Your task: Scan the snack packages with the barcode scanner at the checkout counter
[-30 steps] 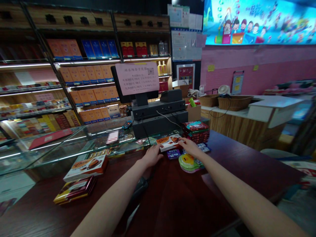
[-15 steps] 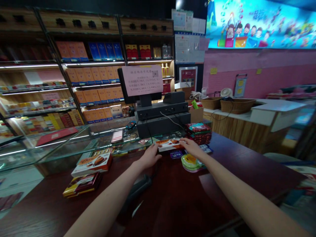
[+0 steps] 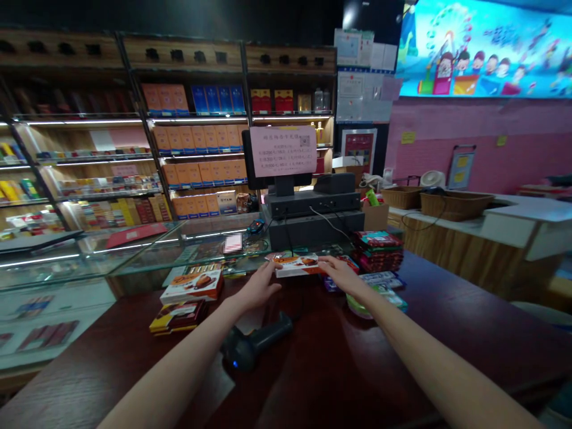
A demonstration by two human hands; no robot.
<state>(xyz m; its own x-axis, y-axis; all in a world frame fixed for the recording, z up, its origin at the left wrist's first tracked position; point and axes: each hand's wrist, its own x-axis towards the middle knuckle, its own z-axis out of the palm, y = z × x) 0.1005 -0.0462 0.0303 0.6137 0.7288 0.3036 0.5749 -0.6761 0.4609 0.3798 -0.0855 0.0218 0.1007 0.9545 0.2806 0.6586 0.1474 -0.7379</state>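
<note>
**Near the far edge of the dark counter [image 3: 322, 375], a chocolate box [image 3: 295, 266] between two hands**

In front of the black point-of-sale terminal [image 3: 313, 205], the flat white-and-orange carton lies crosswise, with the left hand [image 3: 258, 286] at one short end and the right hand [image 3: 340, 274] at the other. The left fingertips meet the box while the thumb stands apart from them, out over the counter. The right fingers lie close together over their end, their thumb out of sight. Whether either set is clamped cannot be told, nor whether the carton rests on the wood or is slightly raised.

It will probably handle as a light thing: thin, fairly stiff card, with a coated face that may slide under dry fingertips. The contents could be brittle, and the broad top panel would likely give under a hard squeeze. The short ends look like the soundest hold, since pressure there runs along the length of the card; a thumb on the near edge would steady it against tipping.

Just beside the right hand are colourful snack packets [image 3: 384, 280] and a stack of red-brown packets [image 3: 379, 250]. Nearer the person lies a barcode scanner [image 3: 259, 342], and a similar box [image 3: 192, 286] sits to the left.
</note>
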